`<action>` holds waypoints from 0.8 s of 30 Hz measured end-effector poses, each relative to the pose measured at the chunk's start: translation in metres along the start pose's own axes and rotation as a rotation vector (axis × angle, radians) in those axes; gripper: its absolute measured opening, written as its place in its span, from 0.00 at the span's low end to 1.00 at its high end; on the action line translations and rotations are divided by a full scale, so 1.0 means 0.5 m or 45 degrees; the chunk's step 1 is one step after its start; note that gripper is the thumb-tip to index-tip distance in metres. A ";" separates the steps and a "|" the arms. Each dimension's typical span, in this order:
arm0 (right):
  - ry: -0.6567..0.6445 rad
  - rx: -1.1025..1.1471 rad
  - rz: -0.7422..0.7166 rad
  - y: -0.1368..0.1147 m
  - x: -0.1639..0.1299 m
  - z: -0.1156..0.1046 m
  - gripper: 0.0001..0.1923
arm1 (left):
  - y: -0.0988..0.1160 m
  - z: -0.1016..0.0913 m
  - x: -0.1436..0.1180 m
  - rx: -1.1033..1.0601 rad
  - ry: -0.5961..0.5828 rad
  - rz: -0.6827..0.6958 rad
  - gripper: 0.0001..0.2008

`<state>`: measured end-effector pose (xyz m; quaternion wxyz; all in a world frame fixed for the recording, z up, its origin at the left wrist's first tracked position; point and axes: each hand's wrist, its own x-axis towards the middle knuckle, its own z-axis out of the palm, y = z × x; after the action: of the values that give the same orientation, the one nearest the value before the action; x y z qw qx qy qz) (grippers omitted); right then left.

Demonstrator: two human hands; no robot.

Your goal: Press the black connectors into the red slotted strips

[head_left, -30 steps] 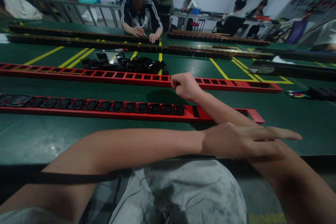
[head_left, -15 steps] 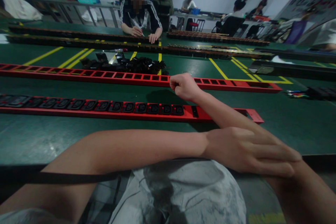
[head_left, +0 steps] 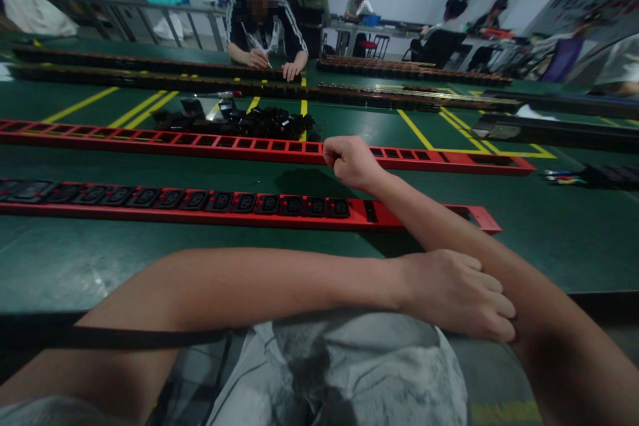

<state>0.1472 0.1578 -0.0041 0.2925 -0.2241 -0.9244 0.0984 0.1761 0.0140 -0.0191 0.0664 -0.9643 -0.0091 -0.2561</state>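
My right hand (head_left: 352, 161) is a closed fist held over the green table (head_left: 90, 259), between two long red power strips, and nothing shows in it. The near red strip (head_left: 389, 216) carries a row of black sockets, with open slots at its right end. Every slot of the far red strip (head_left: 429, 160) is bare. My left hand (head_left: 456, 293) crosses over at the table's front edge, fingers curled against my right forearm.
A pile of loose black sockets (head_left: 249, 123) lies behind the far strip. Dark strips (head_left: 150, 83) run across the back of the table, where a person (head_left: 264, 26) sits working. Coloured pens (head_left: 566, 178) lie at the right. Other people sit at tables farther back.
My left hand's fingers were stretched out flat over the right forearm; they have curled in and drawn back along it. My right fist has stayed in place.
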 end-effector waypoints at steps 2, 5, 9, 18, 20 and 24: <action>0.081 -0.019 0.011 0.000 0.001 -0.003 0.08 | -0.005 -0.007 0.002 -0.015 -0.063 0.021 0.15; 0.055 -0.075 0.157 -0.004 0.001 -0.009 0.08 | -0.015 -0.032 0.006 0.000 -0.104 0.055 0.14; -0.041 -0.135 0.321 -0.013 0.000 -0.017 0.07 | -0.037 -0.105 -0.027 0.129 -0.118 0.044 0.16; -0.135 0.006 0.232 0.009 0.002 -0.008 0.07 | -0.108 -0.304 -0.350 0.455 -0.203 -1.127 0.10; -0.088 0.011 0.220 0.004 0.001 -0.011 0.09 | -0.110 -0.312 -0.394 0.466 -0.207 -1.331 0.12; -0.109 -0.109 0.266 -0.011 0.000 -0.016 0.08 | -0.106 -0.299 -0.424 0.527 -0.247 -1.368 0.06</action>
<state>0.1499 0.1536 0.0042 0.2312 -0.3271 -0.9110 0.0982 -0.0846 0.0504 0.0109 0.1130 -0.8105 -0.5528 -0.1573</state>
